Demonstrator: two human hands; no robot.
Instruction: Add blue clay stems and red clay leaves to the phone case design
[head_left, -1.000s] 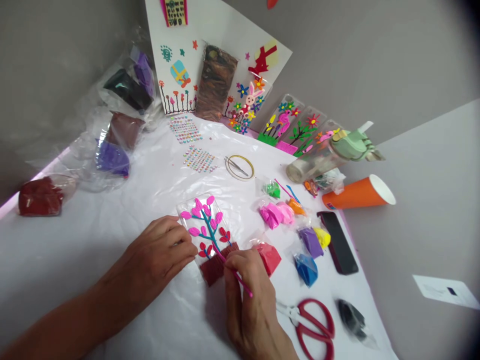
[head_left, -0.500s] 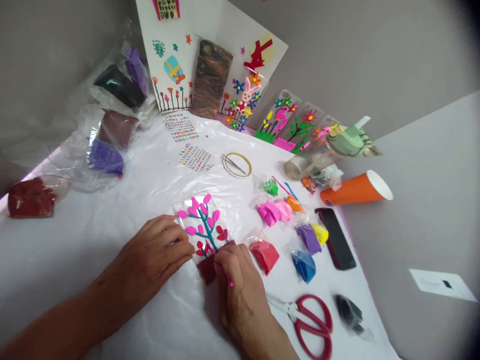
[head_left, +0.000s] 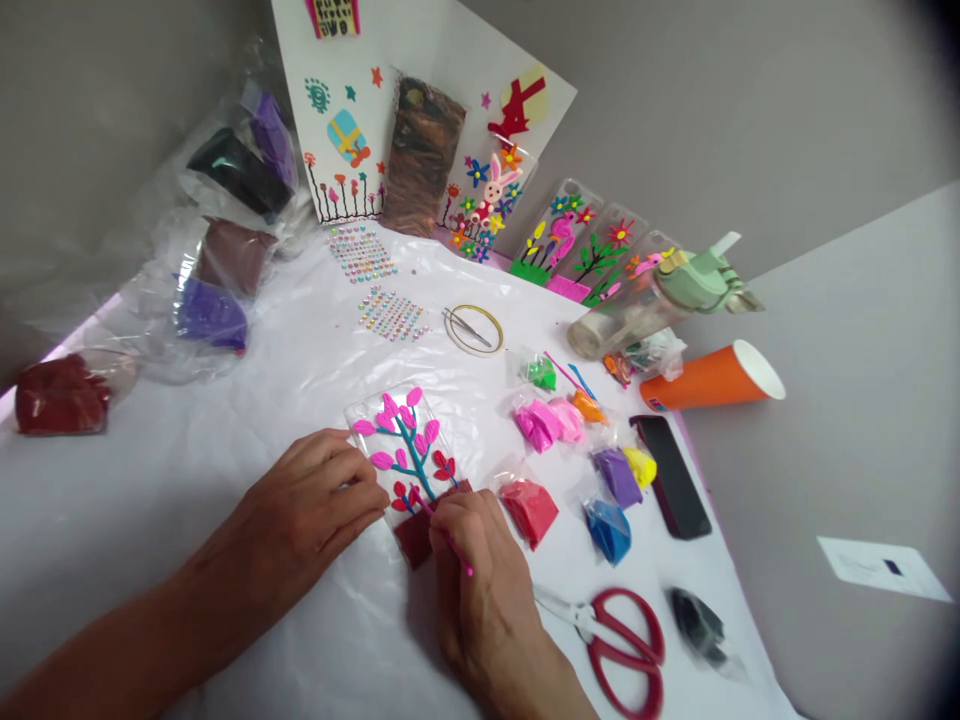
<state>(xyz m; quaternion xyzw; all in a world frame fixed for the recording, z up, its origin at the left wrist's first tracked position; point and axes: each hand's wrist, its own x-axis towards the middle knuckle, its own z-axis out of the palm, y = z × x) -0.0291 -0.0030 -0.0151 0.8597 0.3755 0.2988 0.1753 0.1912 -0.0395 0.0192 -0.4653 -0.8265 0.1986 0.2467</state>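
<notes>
A clear phone case (head_left: pixel 365 410) lies on the white-covered table, with a clay plant of teal stems, pink leaves (head_left: pixel 382 460) and red leaves (head_left: pixel 444 467) above a brown clay base (head_left: pixel 414 540). My left hand (head_left: pixel 315 490) is closed at the case's left edge, holding it by that side. Pinched in my right hand (head_left: pixel 480 580) is a thin pink clay-modelling tool (head_left: pixel 459 556). Its tip rests close to the lower red leaves, just above the brown clay. My right fingers cover the case's lower right corner.
Bagged clay lumps, such as a red one (head_left: pixel 529 512) and a blue one (head_left: pixel 608 532), lie to the right. Red-handled scissors (head_left: pixel 622 640) sit near my right wrist. Beyond are a phone (head_left: pixel 673 478), an orange cup (head_left: pixel 705 378), a bottle (head_left: pixel 637 310) and tweezers (head_left: pixel 469 328).
My right hand and the pink tool have shifted very slightly over the lower part of the case, the tool's rear end lower and further right. The left hand stays in place.
</notes>
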